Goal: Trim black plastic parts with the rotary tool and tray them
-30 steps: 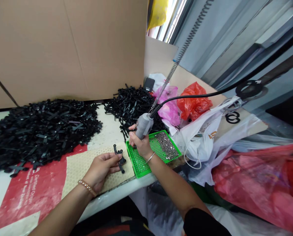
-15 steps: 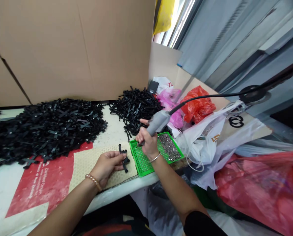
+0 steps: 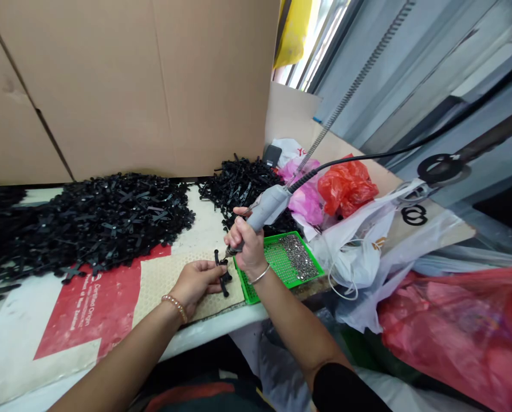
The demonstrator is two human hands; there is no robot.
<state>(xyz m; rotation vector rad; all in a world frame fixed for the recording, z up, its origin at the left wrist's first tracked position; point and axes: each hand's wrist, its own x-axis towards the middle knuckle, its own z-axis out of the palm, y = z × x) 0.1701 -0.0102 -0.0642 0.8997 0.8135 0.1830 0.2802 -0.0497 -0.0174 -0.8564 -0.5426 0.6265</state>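
My left hand (image 3: pixel 198 283) rests on a beige honeycomb mat (image 3: pixel 161 286) and is shut on a small black plastic cross-shaped part (image 3: pixel 224 274). My right hand (image 3: pixel 247 247) grips a grey handheld rotary tool (image 3: pixel 268 207), whose thin tip (image 3: pixel 228 252) is at the black part, close to my left fingers. Just right of my right wrist lies a green perforated tray (image 3: pixel 260 269), with a patch of tiny metal studs (image 3: pixel 299 256) on it. My right hand hides the tray's near left corner.
Two large heaps of black plastic parts (image 3: pixel 105 220) (image 3: pixel 243 186) lie behind the mat. A spring-wrapped cable (image 3: pixel 346 103) and a black cable (image 3: pixel 367 155) rise from the tool. Pink, orange and white plastic bags (image 3: pixel 346 257) crowd the right, with a cardboard wall (image 3: pixel 131 86) behind.
My right hand has moved left from above the green tray, bringing the tool tip to the black part in my left hand. The view has also shifted slightly.
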